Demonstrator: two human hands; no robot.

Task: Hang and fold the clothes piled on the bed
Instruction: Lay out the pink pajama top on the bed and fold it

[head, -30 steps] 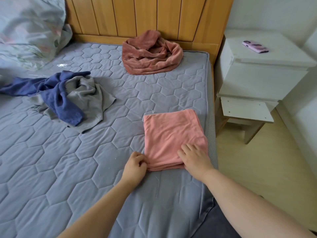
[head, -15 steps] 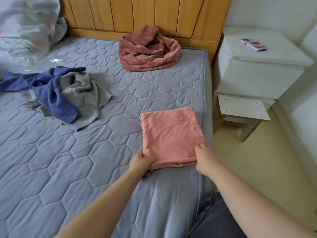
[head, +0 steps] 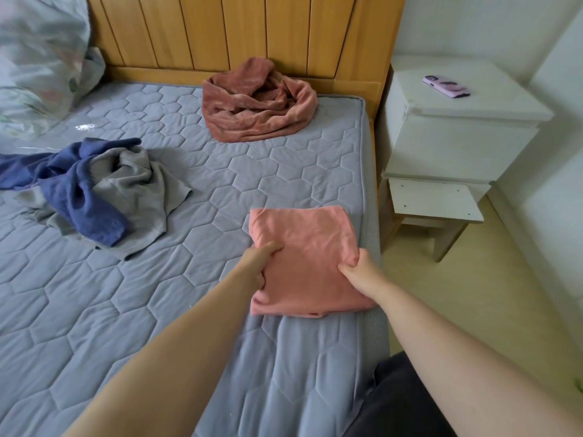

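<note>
A folded pink garment [head: 307, 247] lies near the right edge of the grey quilted mattress [head: 132, 310]. My left hand [head: 260, 263] grips its left side, thumb on top and fingers underneath. My right hand [head: 359, 269] grips its right side the same way. The near end of the garment looks slightly lifted off the bed. A crumpled rust-pink garment [head: 257, 102] sits by the wooden headboard [head: 239, 29]. A navy garment [head: 75, 184] lies tangled over a grey one [head: 138, 197] at the left.
A white nightstand [head: 457, 130] stands right of the bed with a pink phone [head: 446, 86] on top. A floral pillow [head: 38, 64] fills the far left corner. Pale wooden floor [head: 473, 310] runs along the bed's right side.
Both hands moved from the garment's near edge up along its sides and now grip it from left and right. The camera has moved closer to the bed.
</note>
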